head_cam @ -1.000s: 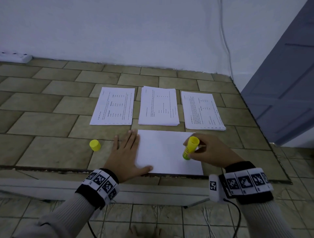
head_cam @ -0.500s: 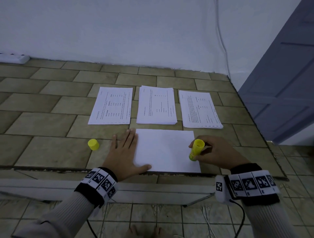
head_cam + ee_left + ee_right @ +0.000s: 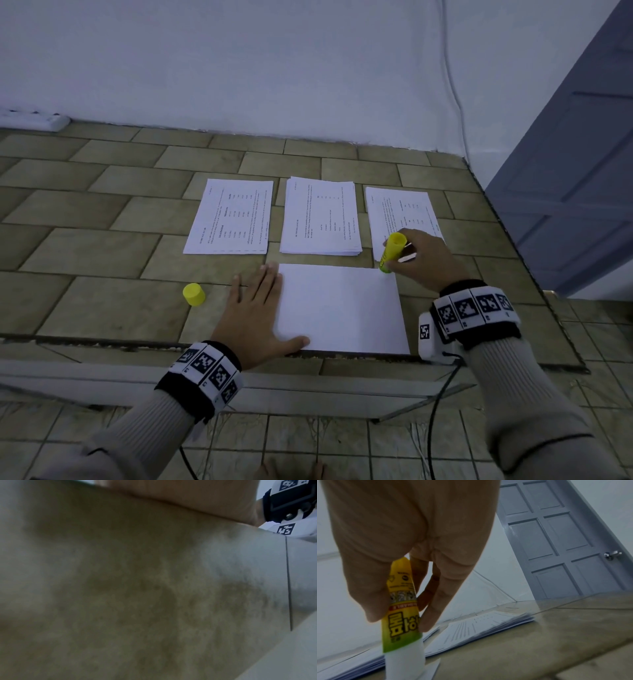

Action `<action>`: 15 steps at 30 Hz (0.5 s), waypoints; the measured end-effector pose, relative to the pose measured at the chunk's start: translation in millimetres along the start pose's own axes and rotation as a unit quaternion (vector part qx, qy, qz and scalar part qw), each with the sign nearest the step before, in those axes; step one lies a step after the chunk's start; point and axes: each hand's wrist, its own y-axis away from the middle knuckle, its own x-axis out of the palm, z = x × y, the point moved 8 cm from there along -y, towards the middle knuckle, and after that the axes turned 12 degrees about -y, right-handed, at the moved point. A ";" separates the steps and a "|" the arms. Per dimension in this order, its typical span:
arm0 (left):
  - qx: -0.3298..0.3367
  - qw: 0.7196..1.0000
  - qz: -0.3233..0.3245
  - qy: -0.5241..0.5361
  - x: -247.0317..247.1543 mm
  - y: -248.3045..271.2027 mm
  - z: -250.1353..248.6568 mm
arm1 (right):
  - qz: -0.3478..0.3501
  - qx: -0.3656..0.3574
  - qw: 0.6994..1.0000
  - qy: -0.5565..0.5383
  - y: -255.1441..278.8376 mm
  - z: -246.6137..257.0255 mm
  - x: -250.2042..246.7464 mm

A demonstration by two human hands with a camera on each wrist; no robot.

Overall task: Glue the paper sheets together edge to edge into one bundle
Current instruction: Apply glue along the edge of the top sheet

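Tiled counter (image 3: 102,212) carries the blank sheet (image 3: 339,308), pinned flat by the left hand (image 3: 253,318), while the right hand's (image 3: 424,260) grip, curled round the glue stick (image 3: 390,253), has slid up its right edge to the far corner, likely finishing that line.

A plain home room: tiled tabletop (image 3: 102,246), white wall (image 3: 274,68), panelled grey door (image 3: 556,540).
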 end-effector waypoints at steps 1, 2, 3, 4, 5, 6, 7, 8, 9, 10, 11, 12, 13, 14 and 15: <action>-0.001 1.000 0.004 -0.002 -1.0 0.2 0.0 | -0.006 0.005 1.000 0.005 1.5 0.0 -1.3; -0.002 1.000 0.008 -0.005 -1.0 0.1 0.0 | -0.014 0.010 1.000 0.014 3.6 0.1 -3.7; -0.002 1.000 0.012 -0.007 -0.9 0.0 0.1 | -0.024 0.016 0.999 0.035 6.2 -0.4 -7.6; -0.003 1.000 0.013 -0.008 -1.1 -0.1 0.3 | -0.032 0.027 0.997 0.068 8.9 -1.9 -12.1; -0.004 1.000 0.015 -0.010 -0.7 -0.1 0.4 | -0.033 0.042 0.993 0.105 12.2 -4.2 -16.5; -0.005 1.000 0.013 -0.012 -0.6 -0.3 0.4 | -0.024 0.062 0.988 0.141 15.4 -7.7 -20.2; -0.005 1.000 0.009 -0.010 0.3 -0.3 0.5 | -0.008 0.083 0.981 0.175 18.9 -12.7 -22.1; -0.005 1.000 0.002 -0.006 0.0 -0.7 0.4 | 0.014 0.104 0.972 0.208 22.4 -19.0 -21.7; -0.005 1.000 -0.005 -0.001 -0.5 -0.9 0.4 | 0.037 0.120 0.963 0.238 26.5 -25.3 -19.6; -0.005 1.000 -0.008 0.001 -0.6 -1.2 0.3 | 0.057 0.131 0.954 0.262 30.5 -30.5 -16.2; -0.005 1.000 -0.007 0.000 -1.2 -1.4 0.1 | 0.070 0.135 0.948 0.278 34.0 -34.2 -12.8; -0.005 1.000 -0.003 -0.003 0.0 -1.6 0.1 | 0.075 0.137 0.946 0.284 37.1 -36.0 -10.7; -0.004 1.000 0.000 -0.005 0.1 -1.9 0.1 | 0.073 0.139 0.947 0.279 39.5 -37.8 -10.5; -0.004 1.000 -0.003 -0.004 0.2 -1.9 0.2 | 0.066 0.142 0.952 0.263 41.2 -38.1 -12.5; -0.004 1.000 -0.008 -0.001 -1.2 -1.8 0.2 | 0.052 0.147 0.958 0.242 42.5 -38.8 -17.0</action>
